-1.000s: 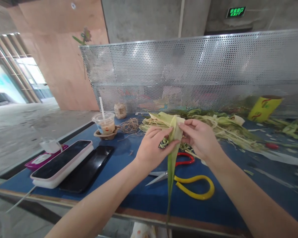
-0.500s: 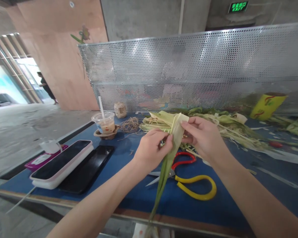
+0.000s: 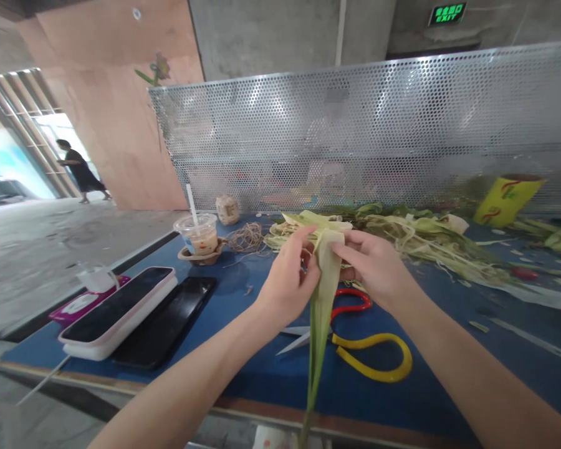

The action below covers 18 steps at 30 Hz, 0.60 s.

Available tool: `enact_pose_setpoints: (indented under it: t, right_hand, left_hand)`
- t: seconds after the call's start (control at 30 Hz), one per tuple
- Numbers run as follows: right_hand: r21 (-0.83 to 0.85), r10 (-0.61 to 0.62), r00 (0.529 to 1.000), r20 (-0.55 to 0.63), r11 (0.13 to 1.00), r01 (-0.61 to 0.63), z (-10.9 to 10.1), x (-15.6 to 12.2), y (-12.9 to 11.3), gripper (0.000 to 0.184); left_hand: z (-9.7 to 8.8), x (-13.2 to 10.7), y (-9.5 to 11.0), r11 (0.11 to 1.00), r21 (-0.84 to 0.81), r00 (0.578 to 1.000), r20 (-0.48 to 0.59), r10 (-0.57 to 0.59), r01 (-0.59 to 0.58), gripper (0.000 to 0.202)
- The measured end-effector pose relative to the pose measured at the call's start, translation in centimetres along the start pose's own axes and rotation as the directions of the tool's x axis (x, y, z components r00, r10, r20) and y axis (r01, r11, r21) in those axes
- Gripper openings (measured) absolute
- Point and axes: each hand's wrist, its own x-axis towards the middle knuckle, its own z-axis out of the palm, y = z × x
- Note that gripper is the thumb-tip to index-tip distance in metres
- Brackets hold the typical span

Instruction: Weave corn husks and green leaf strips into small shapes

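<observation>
My left hand [image 3: 287, 280] and my right hand [image 3: 371, 265] both pinch the wide pale upper end of a long green leaf [image 3: 320, 305] above the blue table [image 3: 243, 312]. The leaf narrows downward and hangs past the table's front edge. Under the hands lie scissors with one red and one yellow handle [image 3: 369, 355], blades pointing left. A heap of more green and pale leaves [image 3: 402, 234] lies just beyond the hands.
A phone in a pale case [image 3: 116, 308] and a dark phone [image 3: 168, 327] lie at the left, with a drink cup with a straw [image 3: 199, 234], a coil of twine [image 3: 245, 237] and a small jar [image 3: 227, 209] behind. A perforated metal screen [image 3: 355, 125] backs the table. A yellow cup [image 3: 507, 196] stands far right. A person [image 3: 77, 168] walks far left.
Both hands have shifted on the leaf's top; the left hand rose and its fingers curl over the folded edge. The leaf tail swung back toward vertical. The distant person walked further into view.
</observation>
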Motion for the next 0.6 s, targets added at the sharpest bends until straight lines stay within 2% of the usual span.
enact_pose_setpoints:
  t: [0.1, 0.17, 0.27, 0.33, 0.43, 0.5, 0.6]
  right_hand:
    - [-0.106, -0.042, 0.999, 0.011, 0.993, 0.043, 0.11, -0.38, -0.22, 0.014]
    - [-0.150, -0.055, 0.998, 0.025, 0.987, 0.058, 0.05, -0.50, -0.45, 0.012]
    - [-0.137, 0.003, 0.999, 0.043, 0.991, 0.003, -0.09, -0.40, -0.74, 0.007]
    - [-0.103, 0.065, 0.997, 0.038, 0.993, -0.061, -0.14, -0.23, -0.77, 0.005]
    - [-0.099, 0.113, 0.992, 0.048, 0.989, -0.108, -0.12, -0.01, -0.48, 0.006]
    - [-0.177, 0.082, 0.995, 0.054, 0.982, -0.071, -0.09, 0.06, -0.14, 0.010]
    - [-0.369, -0.055, 0.997, 0.056, 0.927, 0.071, -0.13, 0.01, 0.14, 0.020]
  left_hand:
    - [0.02, 0.07, 0.23, 0.975, 0.198, 0.992, -0.050, 0.116, -0.104, 0.027]
    - [-0.02, 0.25, 0.24, 0.973, 0.221, 0.992, -0.086, 0.093, -0.072, 0.024]
    - [-0.08, 0.53, 0.14, 0.995, 0.081, 0.993, -0.106, -0.054, 0.063, 0.017]
    - [-0.07, 0.62, 0.10, 0.978, -0.094, 0.980, -0.051, -0.192, 0.187, 0.015]
    - [0.04, 0.58, 0.08, 0.889, -0.309, 0.940, 0.068, -0.333, 0.337, 0.018]
    - [0.16, 0.48, 0.11, 0.883, -0.316, 0.937, 0.080, -0.339, 0.346, 0.018]
    - [0.36, 0.35, 0.27, 0.929, -0.232, 0.958, 0.057, -0.282, 0.288, 0.017]
